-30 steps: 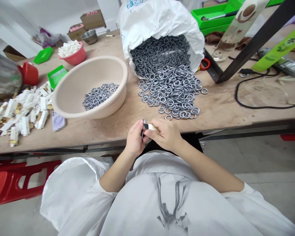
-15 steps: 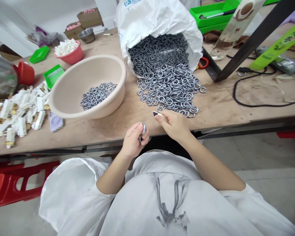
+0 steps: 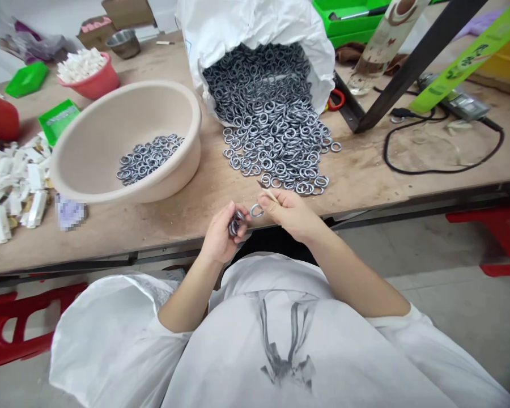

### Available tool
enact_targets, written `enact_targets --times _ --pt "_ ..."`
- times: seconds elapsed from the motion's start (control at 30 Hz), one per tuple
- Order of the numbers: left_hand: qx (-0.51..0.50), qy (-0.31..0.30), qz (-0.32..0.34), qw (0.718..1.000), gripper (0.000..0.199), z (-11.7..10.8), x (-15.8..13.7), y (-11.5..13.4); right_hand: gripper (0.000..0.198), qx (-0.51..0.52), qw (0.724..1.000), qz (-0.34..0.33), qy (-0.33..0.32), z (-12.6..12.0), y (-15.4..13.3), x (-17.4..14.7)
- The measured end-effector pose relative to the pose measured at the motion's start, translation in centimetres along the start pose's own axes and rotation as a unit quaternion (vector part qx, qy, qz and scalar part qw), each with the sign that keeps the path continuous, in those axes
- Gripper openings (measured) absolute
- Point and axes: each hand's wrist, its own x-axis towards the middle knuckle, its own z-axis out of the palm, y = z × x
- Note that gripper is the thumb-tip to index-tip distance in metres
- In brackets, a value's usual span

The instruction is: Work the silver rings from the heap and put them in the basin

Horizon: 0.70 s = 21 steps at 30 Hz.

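Observation:
Several grey metal rings (image 3: pixel 233 225) lie in the curled fingers of my left hand (image 3: pixel 221 235), just off the table's front edge. My right hand (image 3: pixel 292 214) is closed on a thin pale stick with a dark tip (image 3: pixel 271 195), and its fingertips also pinch a single ring (image 3: pixel 256 210) between the two hands. Beyond my right hand, a heap of rings (image 3: pixel 280 147) spills out of a white sack (image 3: pixel 255 20). To the left stands a wide beige basin (image 3: pixel 185 170) with a smaller pile of rings inside.
White plastic pieces (image 3: pixel 12 181) are heaped at the left, beside a green tray (image 3: pixel 59 119) and a pink bowl (image 3: pixel 97 82). A dark metal post (image 3: pixel 416 73) slants up at the right, near a black cable (image 3: pixel 433 171). Red stools (image 3: pixel 493 232) stand below the table.
A ring now sits in my right fingertips, and several rings show in my left hand, which has opened somewhat. The dark-tipped stick has turned in my right hand. The view has shifted right.

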Motion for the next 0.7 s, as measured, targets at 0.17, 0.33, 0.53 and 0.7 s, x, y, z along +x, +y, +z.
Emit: enact_targets --times 0.17,0.33,0.53,0.7 --pt "-0.019 -0.042 -0.063 0.997 0.057 1.1 -0.4 -0.8 0.052 0.138 0.99 0.032 0.023 2.4 0.4 -0.2" --pt "-0.035 -0.091 -0.09 0.991 0.055 1.2 -0.9 -0.4 0.046 0.092 0.995 0.031 0.033 2.7 1.0 -0.2" --pt "-0.057 -0.056 -0.033 0.996 0.05 1.4 -1.1 0.1 0.049 -0.232 0.956 -0.135 0.114 1.6 0.2 -1.1" --pt "-0.059 -0.023 0.003 0.998 0.046 1.5 -1.0 0.1 0.056 -0.351 0.921 -0.159 0.056 1.7 -0.7 -2.2"
